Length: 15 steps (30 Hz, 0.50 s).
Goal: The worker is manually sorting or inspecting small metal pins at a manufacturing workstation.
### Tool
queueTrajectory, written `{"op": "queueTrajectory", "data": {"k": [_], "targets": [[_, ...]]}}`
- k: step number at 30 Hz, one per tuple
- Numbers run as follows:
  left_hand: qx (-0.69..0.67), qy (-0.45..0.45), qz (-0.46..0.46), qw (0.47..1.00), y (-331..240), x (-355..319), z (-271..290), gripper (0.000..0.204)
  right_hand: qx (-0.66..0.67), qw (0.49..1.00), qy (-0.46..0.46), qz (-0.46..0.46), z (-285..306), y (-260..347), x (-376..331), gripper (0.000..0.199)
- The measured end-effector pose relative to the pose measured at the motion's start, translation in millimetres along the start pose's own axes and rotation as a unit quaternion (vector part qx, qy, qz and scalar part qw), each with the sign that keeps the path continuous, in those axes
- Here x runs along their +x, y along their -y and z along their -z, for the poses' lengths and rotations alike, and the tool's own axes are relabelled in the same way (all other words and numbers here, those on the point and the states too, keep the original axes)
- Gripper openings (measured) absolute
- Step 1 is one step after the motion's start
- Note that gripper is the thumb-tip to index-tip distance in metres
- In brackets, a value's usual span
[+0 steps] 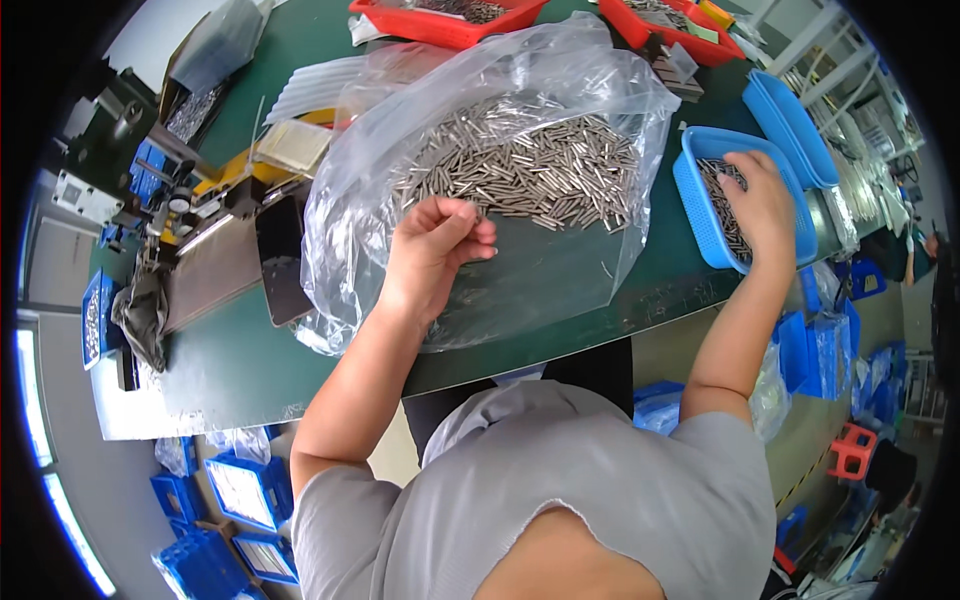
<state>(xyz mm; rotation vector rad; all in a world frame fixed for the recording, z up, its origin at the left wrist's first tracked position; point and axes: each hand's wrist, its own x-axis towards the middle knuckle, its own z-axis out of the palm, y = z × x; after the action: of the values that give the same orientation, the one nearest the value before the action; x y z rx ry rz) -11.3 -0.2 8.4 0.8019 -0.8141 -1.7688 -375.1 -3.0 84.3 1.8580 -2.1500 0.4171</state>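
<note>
Where the two hands work, a dark green counter (pixel 250 360) carries everything. The left hand (pixel 435 250) is curled over the near edge of a pile of small metal pins (pixel 530 165), fingers bunched together; whether it pinches any pins cannot be told. The pins are short, slim, silvery cylinders, heaped loosely on a crumpled clear plastic bag (pixel 600 90) that spreads wide under and beyond that hand.

Well apart to the right, the right hand (pixel 762 205) lies palm down inside a blue plastic basket (pixel 690 200), fingers spread over more of the same pins; its grip is hidden. Just beyond that basket sits a second blue basket (pixel 790 125).

Left of the left hand, a dark flat panel (pixel 282 260) and a metal chute (pixel 210 265) lie by a cluttered machine (pixel 120 130). Past the bag, at the far edge of the counter, stand red trays (pixel 440 25) holding more metal parts.

Below the counter, near the person's left elbow, blue crates (pixel 240 490) sit on the floor, and more blue boxes (pixel 825 350) are stacked beneath the right arm. A small red stool (pixel 850 450) stands farther right.
</note>
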Motion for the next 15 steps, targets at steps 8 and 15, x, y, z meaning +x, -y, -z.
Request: {"op": "queueTrajectory", "data": {"k": [8,15], "targets": [[0.001,-0.015,-0.005,1.000,1.8,-1.8,7.4,0.010,0.255,0.897,0.166,0.321,-21.8,127.0,-24.8,0.016],[-0.003,-0.035,-0.007,0.999,-1.3,-1.1,6.6,0.009,0.137,0.886,0.152,0.415,-50.8,177.5,-30.1,0.007]]}}
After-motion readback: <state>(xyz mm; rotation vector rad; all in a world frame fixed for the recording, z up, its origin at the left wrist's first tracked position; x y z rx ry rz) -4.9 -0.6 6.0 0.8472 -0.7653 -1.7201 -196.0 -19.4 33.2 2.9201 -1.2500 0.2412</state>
